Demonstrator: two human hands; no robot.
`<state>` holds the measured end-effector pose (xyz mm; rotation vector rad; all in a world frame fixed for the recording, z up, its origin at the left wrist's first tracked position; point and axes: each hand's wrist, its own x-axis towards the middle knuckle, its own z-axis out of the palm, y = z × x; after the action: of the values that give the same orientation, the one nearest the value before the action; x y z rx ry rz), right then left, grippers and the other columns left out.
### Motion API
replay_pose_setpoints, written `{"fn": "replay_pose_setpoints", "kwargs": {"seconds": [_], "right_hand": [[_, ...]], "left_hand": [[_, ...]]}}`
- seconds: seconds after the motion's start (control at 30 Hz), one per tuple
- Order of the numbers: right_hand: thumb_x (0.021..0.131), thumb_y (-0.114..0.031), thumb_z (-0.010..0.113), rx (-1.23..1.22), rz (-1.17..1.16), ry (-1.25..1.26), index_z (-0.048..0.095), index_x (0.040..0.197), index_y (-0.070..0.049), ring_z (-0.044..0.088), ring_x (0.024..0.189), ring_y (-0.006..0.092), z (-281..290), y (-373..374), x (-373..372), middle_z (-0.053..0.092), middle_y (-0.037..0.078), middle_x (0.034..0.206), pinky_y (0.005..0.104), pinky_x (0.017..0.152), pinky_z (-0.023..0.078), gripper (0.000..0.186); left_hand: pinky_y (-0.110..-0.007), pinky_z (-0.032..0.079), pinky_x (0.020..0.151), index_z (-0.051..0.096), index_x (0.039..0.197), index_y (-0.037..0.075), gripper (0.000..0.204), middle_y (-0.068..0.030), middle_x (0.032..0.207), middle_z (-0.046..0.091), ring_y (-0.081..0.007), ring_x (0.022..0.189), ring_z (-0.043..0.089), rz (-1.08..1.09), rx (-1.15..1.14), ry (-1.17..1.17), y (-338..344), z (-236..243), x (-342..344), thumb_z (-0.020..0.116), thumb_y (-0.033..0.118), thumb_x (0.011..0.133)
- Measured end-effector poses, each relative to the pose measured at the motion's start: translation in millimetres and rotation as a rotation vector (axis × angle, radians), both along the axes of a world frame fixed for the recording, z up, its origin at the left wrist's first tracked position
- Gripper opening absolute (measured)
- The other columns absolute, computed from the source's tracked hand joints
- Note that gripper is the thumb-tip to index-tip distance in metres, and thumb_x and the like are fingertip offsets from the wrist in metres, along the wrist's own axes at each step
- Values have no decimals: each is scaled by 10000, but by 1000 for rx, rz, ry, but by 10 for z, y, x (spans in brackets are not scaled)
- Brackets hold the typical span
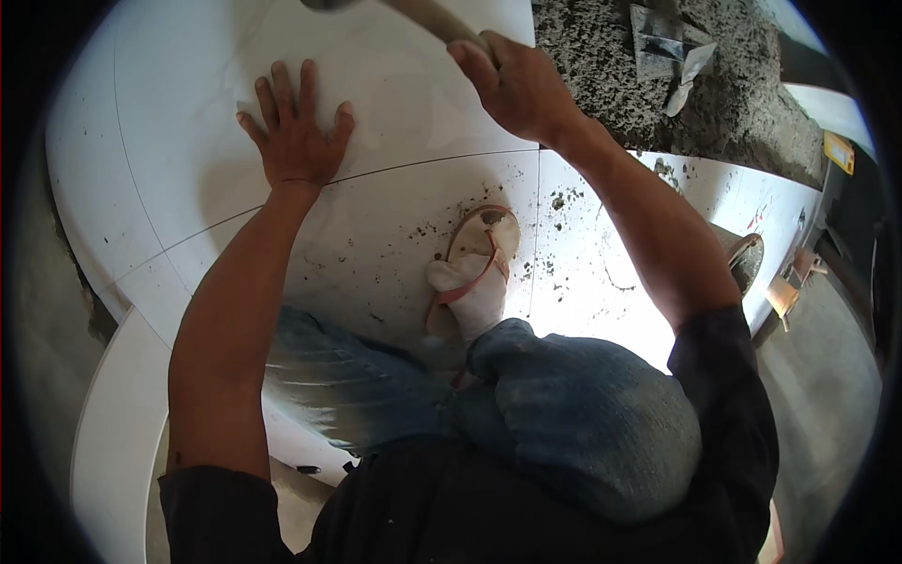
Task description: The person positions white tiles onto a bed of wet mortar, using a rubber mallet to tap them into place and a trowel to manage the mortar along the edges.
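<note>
My left hand (299,141) lies flat with fingers spread on a large white floor tile (188,85), just beyond a joint line. The fingers of my right hand (526,89) are wrapped round the pale handle of a mallet (427,15), held over the same tile near its right edge. Only a sliver of the mallet's dark head shows at the top edge of the picture. Right of that tile spreads a bed of rough grey mortar (587,70). A flat metal trowel (656,47) rests on the mortar, with a smaller bladed tool (693,73) beside it.
My sandalled foot (479,282) stands on a nearer white tile scattered with mortar crumbs. A round container (745,258) is at the right, near a small orange-brown object (782,296). A yellow item (838,153) lies past the mortar. A white slab (117,404) is at the lower left.
</note>
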<state>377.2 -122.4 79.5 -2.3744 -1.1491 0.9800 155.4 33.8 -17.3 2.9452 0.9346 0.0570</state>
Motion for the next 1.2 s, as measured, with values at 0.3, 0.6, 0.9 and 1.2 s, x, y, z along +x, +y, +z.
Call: {"fn": "replay_pose_setpoints", "kwargs": {"seconds": [0.3,0.6,0.9,1.2], "right_hand": [[952,-563,391,157,-91,-49,599,881,40,641,777,433,9,25,-4,642,262,776,475,720,515,642],[972,-533,382,0,-13,-107,591,910,36,620,694,395,-322,-261,1,612,227,707,470,657,484,609],[969,-518,394,-65,-88,-16,589,934,60,618,829,460,-278,-310,-19,632,292,838,488,756,487,611],[952,-508,437,13,-149,-71,598,924,48,585,881,502,-398,-352,-104,623,317,856,511,767,476,579]], "left_hand": [[-647,44,1098,205,1502,216,725,-126,1563,135,-343,1442,90,7,8,-22,74,-18,126,335,604,904],[-653,59,1096,218,1499,198,701,-126,1562,148,-342,1444,89,26,7,9,-7,-22,54,349,555,910],[-603,56,1122,148,1484,-1,787,-220,1545,116,-401,1432,80,151,-97,121,-594,140,-438,411,475,915],[-581,42,1133,101,1472,-46,799,-233,1543,63,-393,1435,35,168,-255,132,-1258,211,-850,403,457,930]]}}
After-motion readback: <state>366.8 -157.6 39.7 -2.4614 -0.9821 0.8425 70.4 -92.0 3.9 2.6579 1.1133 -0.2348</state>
